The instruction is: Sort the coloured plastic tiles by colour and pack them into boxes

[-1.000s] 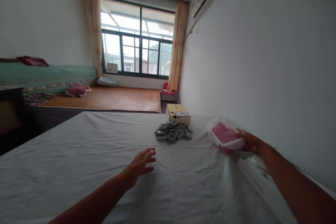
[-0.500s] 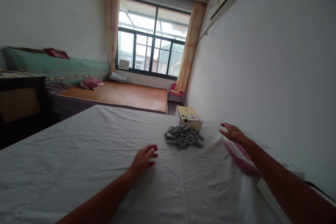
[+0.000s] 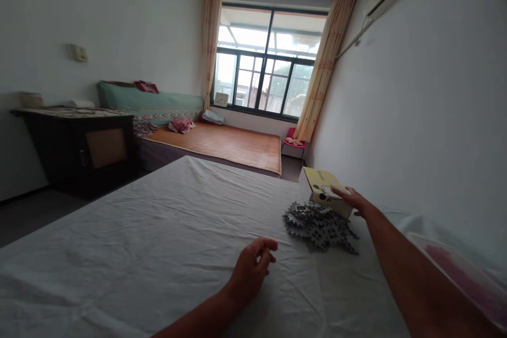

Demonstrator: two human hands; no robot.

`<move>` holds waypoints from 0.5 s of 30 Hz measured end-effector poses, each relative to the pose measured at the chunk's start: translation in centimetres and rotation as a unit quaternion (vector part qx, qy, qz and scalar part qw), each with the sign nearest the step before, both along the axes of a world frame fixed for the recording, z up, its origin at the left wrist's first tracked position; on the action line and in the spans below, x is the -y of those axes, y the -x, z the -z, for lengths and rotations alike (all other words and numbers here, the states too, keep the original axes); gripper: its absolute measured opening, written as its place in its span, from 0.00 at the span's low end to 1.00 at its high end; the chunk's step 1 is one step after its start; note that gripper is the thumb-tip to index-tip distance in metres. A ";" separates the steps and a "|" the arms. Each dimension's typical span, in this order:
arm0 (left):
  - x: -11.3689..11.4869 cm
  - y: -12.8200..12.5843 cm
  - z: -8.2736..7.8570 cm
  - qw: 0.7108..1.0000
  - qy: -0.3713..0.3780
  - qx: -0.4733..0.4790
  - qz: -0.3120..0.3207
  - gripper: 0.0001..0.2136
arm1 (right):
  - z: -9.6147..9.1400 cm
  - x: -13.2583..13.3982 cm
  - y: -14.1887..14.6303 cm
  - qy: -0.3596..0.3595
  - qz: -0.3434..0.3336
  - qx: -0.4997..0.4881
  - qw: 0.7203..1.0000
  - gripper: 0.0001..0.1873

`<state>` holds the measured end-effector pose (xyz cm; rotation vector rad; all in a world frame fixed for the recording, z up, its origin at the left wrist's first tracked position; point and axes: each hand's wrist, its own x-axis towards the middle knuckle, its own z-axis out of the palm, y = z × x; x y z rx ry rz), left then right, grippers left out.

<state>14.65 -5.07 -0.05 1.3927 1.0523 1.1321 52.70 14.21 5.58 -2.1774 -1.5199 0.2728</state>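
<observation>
A yellow and white cardboard box (image 3: 321,182) with a black-and-white cartoon print stands near the table's far right corner. Over its right end is my right hand (image 3: 351,199), fingers apart; whether they touch the cardboard I cannot tell. In front of the box lies a heap of flat grey pieces with notched, jigsaw-like edges (image 3: 319,227). My left hand (image 3: 255,261) hovers low over the white cloth, nearer to me and left of the heap. Its fingers are loosely bent, apart from the thumb, with nothing in them.
A white cloth (image 3: 158,232) covers the table. At the right edge sits a pink and white container (image 3: 455,269), partly behind my right forearm. Beyond the table are a bed with a woven mat (image 3: 229,142), a dark cabinet (image 3: 79,142) and a pink chair (image 3: 293,140).
My right hand has moved from the pink container's side to the box's right end. My left hand stays near the heap, fingers a little more bent. The view has turned left.
</observation>
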 end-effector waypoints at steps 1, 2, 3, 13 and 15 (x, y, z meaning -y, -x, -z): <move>-0.1 0.0 0.1 1.000 -0.002 -0.001 -0.003 0.12 | 0.0 -0.2 0.0 0.022 0.010 -0.035 0.999 0.45; -0.1 0.0 0.2 1.000 -0.004 -0.001 -0.006 0.12 | 0.1 -0.4 0.1 0.046 0.017 -0.077 0.996 0.44; -0.2 0.0 0.3 1.000 -0.006 -0.001 -0.010 0.12 | 0.0 -0.7 0.3 0.068 0.019 -0.118 0.991 0.42; 0.0 0.2 0.2 0.998 -0.037 -0.043 -0.022 0.12 | -0.8 -6.2 9.5 0.079 -0.080 -0.171 0.979 0.40; 0.1 0.4 0.0 0.996 -0.056 -0.058 -0.036 0.13 | -0.6 -7.0 12.0 0.081 -0.105 -0.169 0.977 0.37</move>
